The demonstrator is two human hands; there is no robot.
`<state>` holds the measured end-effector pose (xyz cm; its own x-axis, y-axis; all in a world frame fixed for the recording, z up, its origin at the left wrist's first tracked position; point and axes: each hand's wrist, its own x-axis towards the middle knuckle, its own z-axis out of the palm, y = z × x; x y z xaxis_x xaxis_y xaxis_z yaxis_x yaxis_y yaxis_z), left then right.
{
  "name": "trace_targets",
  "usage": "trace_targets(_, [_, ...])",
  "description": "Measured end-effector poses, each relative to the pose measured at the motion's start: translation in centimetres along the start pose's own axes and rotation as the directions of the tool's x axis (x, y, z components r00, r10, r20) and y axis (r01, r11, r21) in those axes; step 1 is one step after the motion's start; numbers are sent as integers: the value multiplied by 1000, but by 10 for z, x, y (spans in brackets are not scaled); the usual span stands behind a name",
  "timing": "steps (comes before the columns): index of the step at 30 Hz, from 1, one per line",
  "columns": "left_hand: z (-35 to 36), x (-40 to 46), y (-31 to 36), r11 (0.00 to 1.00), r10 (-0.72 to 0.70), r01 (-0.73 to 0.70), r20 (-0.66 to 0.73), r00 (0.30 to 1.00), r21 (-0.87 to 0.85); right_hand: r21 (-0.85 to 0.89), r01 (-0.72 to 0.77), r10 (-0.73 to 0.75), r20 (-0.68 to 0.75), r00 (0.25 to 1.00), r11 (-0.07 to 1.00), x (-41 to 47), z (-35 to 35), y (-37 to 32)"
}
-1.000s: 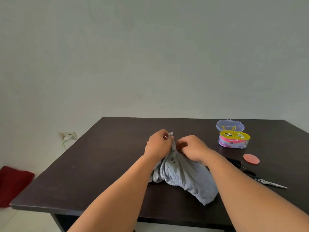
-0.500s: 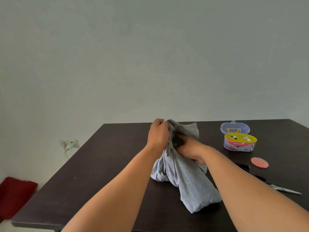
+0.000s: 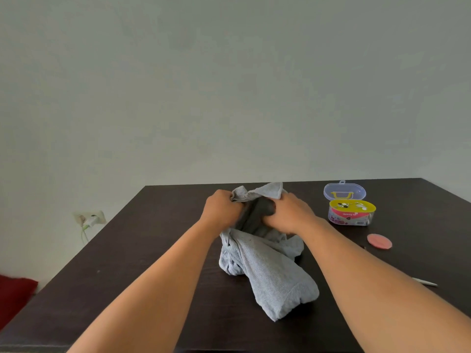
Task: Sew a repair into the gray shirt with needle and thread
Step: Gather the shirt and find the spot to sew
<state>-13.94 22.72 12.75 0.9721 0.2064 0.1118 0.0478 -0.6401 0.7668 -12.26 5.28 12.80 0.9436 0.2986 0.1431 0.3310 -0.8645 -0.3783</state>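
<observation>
Shirt (image 3: 267, 266): gray ribbed knit, bunched in a heap at centre frame on the tabletop (image 3: 142, 250). Upper part lifted and spread open between both hands, dark inner side showing in the gap; lower end trails toward the bottom of the frame, hem folded under.

Left hand (image 3: 223, 208): fingers curled tight on the shirt's upper left edge. Right hand (image 3: 289, 214): fingers clamped on the upper right edge, thumb side tucked into the fabric. Both forearms run in from the bottom edge.

Hard to make out: no needle or thread discernible. Fingertips of both hands buried in cloth. Scissors (image 3: 425, 282) mostly hidden behind the right forearm, only a pale tip shows at right. Kit box (image 3: 350, 212) contents too small to read; its clear lid (image 3: 344, 191) stands open behind it.

Pink disc (image 3: 379, 241) lies below the box, right side.

Tabletop is dark brown wood. Plain pale wall fills the upper frame. Wall socket (image 3: 89, 218) with a plug at left; red cloth (image 3: 15, 296) at lower left, cut off.
</observation>
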Motion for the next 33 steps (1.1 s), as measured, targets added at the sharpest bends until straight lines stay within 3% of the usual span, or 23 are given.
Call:
trace_targets(3, [1,0,1,1000,-7,7,9,1000,-1,-103,-23,7,-152,988,994,3,1,0])
trace_targets(7, [2,-2,4,999,8,-8,-14,1000,-41,-141,-188,132,-334,933,972,5,3,2])
trace_targets(11, [3,-3,6,991,32,-33,-12,999,-130,53,-251,257,-255,932,966,9,10,3])
trace_targets(18, [1,1,1,974,51,-42,34,998,-224,515,-88,227,-215,950,852,7,26,-8])
trace_targets(24, [0,10,-16,900,28,50,173,985,-434,608,-20,186,-211,960,794,8,21,-4])
trace_targets(28, [0,8,-22,824,-19,134,210,977,-550,752,-124,218,-27,976,647,8,15,5])
trace_targets(33, [1,6,-28,818,-33,154,222,974,-554,711,-124,177,-1,984,692,14,14,20])
